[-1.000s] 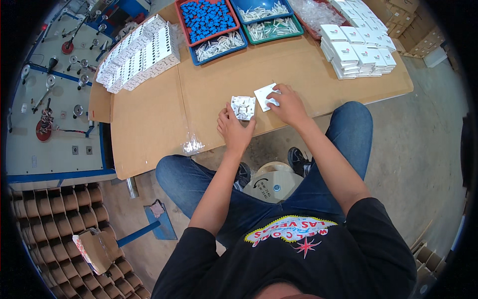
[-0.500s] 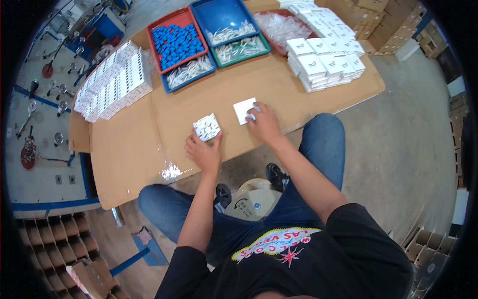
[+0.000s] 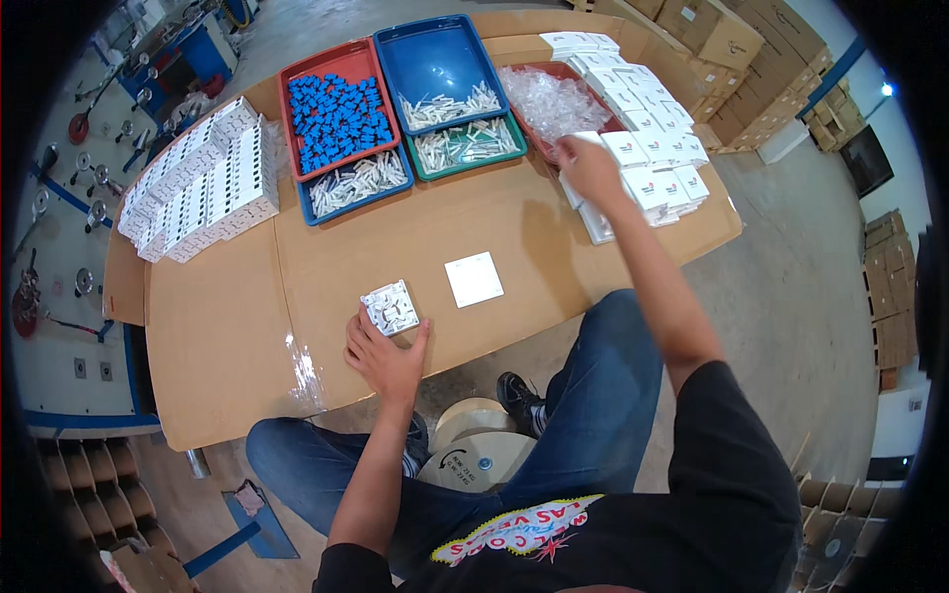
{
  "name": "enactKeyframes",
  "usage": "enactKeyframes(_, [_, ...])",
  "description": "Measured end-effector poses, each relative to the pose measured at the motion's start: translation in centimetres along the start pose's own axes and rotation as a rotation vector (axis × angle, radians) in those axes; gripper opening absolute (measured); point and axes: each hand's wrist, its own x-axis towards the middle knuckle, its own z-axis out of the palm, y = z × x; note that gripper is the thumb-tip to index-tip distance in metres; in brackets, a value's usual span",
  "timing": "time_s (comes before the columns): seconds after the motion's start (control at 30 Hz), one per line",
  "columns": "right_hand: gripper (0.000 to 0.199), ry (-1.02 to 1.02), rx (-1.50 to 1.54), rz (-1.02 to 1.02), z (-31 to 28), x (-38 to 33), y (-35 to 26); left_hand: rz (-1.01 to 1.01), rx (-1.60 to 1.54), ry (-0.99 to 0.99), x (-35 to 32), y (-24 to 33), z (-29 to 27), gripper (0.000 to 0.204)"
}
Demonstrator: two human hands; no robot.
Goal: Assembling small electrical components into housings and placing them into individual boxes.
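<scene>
My left hand (image 3: pixel 384 354) rests at the near edge of a white square plastic case (image 3: pixel 391 308), thumb on one side and fingers on the other. The case lies open side up on the table, with small parts and dark marks inside. To its right lies a flat white square plate (image 3: pixel 474 280), touched by neither hand. My right hand (image 3: pixel 593 176) is out at the left end of the stacked white square boxes (image 3: pixel 652 188), beside the tray of clear plastic pieces. Its fingers are curled, and their tips are partly hidden.
Across the back are a red tray (image 3: pixel 288 124) of blue parts, blue trays (image 3: pixel 435 49) and a green tray (image 3: pixel 450 170) with small white pieces, and a red tray (image 3: pixel 621 121) of clear plastic. Patterned white boxes (image 3: pixel 213 183) stand in rows at the left of the cardboard-covered table (image 3: pixel 222 336).
My right hand has left the flat white plate and reached forward and right to the box stack. My left hand stays at the case. The whole view has shifted slightly.
</scene>
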Motion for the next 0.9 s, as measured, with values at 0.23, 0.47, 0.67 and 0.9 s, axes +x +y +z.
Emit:
enactKeyframes(0.23, [0.029, 0.007, -0.238, 0.019, 1.6, 14.0, 11.4, -0.006, -0.013, -0.051, 0.7, 0.9, -0.3, 0.102])
enactKeyframes(0.47, [0.031, -0.216, -0.359, -0.17, 8.4, 21.9, 15.0, -0.009, -0.002, -0.091, 1.2, 0.8, -0.6, 0.098])
enactKeyframes(0.67, [0.033, -0.281, -0.387, -0.187, 11.9, 25.1, 16.4, -0.001, 0.01, -0.096, 1.3, 0.8, -0.2, 0.096])
enactKeyframes(0.9, [0.032, -0.27, -0.313, -0.027, 13.0, 26.8, 16.4, 0.019, 0.003, -0.092, 1.2, 0.6, 0.1, 0.095])
